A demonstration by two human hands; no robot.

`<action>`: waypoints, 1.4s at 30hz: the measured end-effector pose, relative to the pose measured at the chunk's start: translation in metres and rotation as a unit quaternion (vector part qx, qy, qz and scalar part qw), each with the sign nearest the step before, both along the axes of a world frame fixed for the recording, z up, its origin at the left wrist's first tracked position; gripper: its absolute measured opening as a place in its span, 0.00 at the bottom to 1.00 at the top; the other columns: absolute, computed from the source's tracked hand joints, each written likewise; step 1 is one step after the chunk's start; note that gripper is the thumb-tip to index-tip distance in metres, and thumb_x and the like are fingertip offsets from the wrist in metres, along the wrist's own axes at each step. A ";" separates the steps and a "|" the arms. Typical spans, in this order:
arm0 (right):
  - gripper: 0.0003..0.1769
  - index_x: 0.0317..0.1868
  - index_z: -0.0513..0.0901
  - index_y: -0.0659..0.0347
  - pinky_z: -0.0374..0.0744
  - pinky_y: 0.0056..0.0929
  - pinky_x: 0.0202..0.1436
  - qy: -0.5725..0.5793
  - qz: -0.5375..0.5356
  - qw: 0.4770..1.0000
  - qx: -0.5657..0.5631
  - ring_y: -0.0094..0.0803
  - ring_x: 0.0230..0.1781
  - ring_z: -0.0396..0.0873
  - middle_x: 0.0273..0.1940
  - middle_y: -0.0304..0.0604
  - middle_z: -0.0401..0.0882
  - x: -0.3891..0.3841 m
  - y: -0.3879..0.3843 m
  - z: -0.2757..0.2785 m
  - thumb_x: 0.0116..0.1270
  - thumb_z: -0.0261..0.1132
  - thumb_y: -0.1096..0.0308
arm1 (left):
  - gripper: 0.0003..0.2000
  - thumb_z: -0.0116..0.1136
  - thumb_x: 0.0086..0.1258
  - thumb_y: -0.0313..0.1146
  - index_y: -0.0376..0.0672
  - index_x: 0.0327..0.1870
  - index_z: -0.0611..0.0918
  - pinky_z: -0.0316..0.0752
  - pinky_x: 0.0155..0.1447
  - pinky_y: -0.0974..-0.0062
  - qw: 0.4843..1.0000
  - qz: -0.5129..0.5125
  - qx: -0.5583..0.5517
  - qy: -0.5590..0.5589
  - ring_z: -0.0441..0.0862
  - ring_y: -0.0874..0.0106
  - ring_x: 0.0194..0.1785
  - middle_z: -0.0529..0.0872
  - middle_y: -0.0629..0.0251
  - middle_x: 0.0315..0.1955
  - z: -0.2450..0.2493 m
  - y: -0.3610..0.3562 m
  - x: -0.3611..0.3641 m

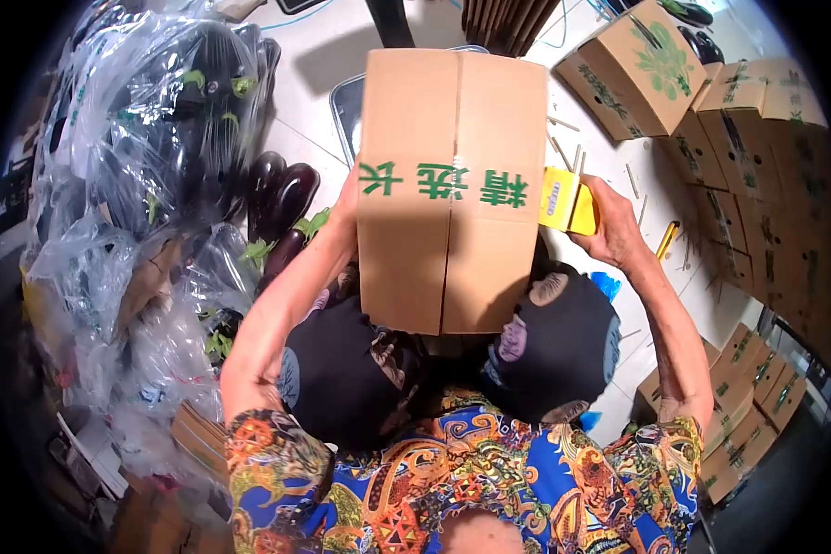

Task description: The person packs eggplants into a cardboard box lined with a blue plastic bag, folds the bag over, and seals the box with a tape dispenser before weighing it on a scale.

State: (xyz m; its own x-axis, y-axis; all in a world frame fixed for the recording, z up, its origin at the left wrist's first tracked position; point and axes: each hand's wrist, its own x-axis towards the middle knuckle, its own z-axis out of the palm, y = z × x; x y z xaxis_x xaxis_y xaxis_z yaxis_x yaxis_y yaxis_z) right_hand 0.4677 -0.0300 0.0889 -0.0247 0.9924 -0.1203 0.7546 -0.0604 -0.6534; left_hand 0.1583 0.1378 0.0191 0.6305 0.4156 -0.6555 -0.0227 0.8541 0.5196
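Observation:
A closed cardboard box (406,120) with green printed characters stands between my knees, its two top flaps meeting in a middle seam. Against its left side is my left hand (349,198), gripping the box with its fingers hidden behind the edge. My right hand (614,222) is closed around a yellow tape dispenser (560,201) at the box's right side. The dispenser carries a small label and appears to touch the cardboard. Behind the box, part of a grey-rimmed tray (346,111) shows.
Eggplants (282,189) lie at left beside a large clear plastic bag (157,120) of more eggplants. Stacked cartons (743,166) line the right, with a tilted carton (632,69) at the upper right. A yellow cutter (668,240) and thin sticks lie on the tiled floor.

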 end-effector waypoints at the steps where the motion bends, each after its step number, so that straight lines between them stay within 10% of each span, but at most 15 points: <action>1: 0.24 0.51 0.74 0.59 0.80 0.40 0.46 -0.001 -0.004 1.000 0.000 0.50 0.41 0.82 0.40 0.52 0.81 0.001 0.000 0.005 0.54 0.71 0.67 | 0.30 0.37 0.80 0.53 0.36 0.71 0.66 0.67 0.70 0.69 1.000 0.004 -0.017 -0.009 0.73 0.65 0.66 0.75 0.56 0.64 -0.006 0.001 0.003; 11: 0.28 0.52 0.74 0.62 0.80 0.45 0.44 -0.138 -0.039 0.989 -0.028 0.54 0.42 0.81 0.39 0.55 0.81 -0.024 0.021 0.103 0.52 0.72 0.65 | 0.34 0.36 0.79 0.57 0.34 0.72 0.63 0.65 0.72 0.67 0.995 0.012 -0.065 -0.074 0.71 0.64 0.68 0.75 0.55 0.65 -0.038 0.017 0.046; 16: 0.19 0.44 0.72 0.66 0.79 0.48 0.33 -0.224 0.047 0.973 -0.016 0.56 0.30 0.82 0.29 0.57 0.81 -0.067 0.084 0.114 0.50 0.63 0.71 | 0.37 0.35 0.79 0.59 0.33 0.73 0.61 0.64 0.73 0.66 0.994 0.020 0.092 -0.048 0.70 0.64 0.69 0.74 0.55 0.65 -0.039 0.072 -0.011; 21: 0.21 0.44 0.73 0.68 0.80 0.48 0.32 -0.223 0.094 0.970 -0.018 0.56 0.28 0.82 0.26 0.57 0.81 -0.122 0.145 0.103 0.51 0.64 0.66 | 0.30 0.40 0.78 0.56 0.41 0.69 0.69 0.71 0.64 0.73 0.963 -0.054 0.252 0.076 0.76 0.74 0.60 0.79 0.61 0.58 0.063 0.064 0.007; 27: 0.23 0.44 0.74 0.65 0.80 0.48 0.33 -0.200 0.129 0.971 0.007 0.55 0.29 0.82 0.30 0.55 0.82 -0.137 0.169 0.091 0.51 0.69 0.63 | 0.26 0.42 0.78 0.50 0.41 0.68 0.71 0.68 0.67 0.71 0.866 -0.139 0.449 0.169 0.77 0.65 0.63 0.80 0.54 0.60 0.001 0.093 -0.033; 30: 0.22 0.43 0.72 0.63 0.78 0.47 0.35 -0.176 0.157 0.949 0.208 0.54 0.31 0.81 0.29 0.53 0.79 -0.113 0.144 0.085 0.53 0.69 0.61 | 0.31 0.39 0.76 0.59 0.43 0.67 0.73 0.65 0.69 0.67 0.837 -0.112 0.489 0.219 0.75 0.59 0.65 0.80 0.50 0.60 0.019 0.087 -0.024; 32: 0.21 0.41 0.69 0.61 0.76 0.46 0.38 -0.221 0.131 0.966 -0.027 0.54 0.34 0.79 0.30 0.55 0.76 -0.090 0.123 0.104 0.54 0.69 0.60 | 0.34 0.41 0.74 0.62 0.43 0.68 0.73 0.65 0.69 0.66 0.858 -0.118 0.437 0.243 0.75 0.58 0.65 0.81 0.50 0.59 0.021 0.088 -0.023; 42: 0.24 0.46 0.71 0.59 0.79 0.44 0.42 -0.073 -0.002 0.997 -0.037 0.55 0.39 0.81 0.37 0.54 0.81 0.000 0.012 0.039 0.57 0.73 0.58 | 0.31 0.42 0.76 0.57 0.35 0.62 0.78 0.71 0.61 0.70 0.906 -0.095 0.334 0.240 0.79 0.69 0.54 0.84 0.55 0.51 0.019 0.088 -0.022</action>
State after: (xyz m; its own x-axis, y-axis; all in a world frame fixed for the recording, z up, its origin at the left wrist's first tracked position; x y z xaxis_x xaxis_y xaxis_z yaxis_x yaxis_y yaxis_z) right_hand 0.4676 -0.0182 0.1281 0.0014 0.9809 -0.1947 0.8414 -0.1064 -0.5299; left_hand 0.1361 0.2254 0.0379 0.4412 0.7348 -0.5151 0.4581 0.3092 0.8334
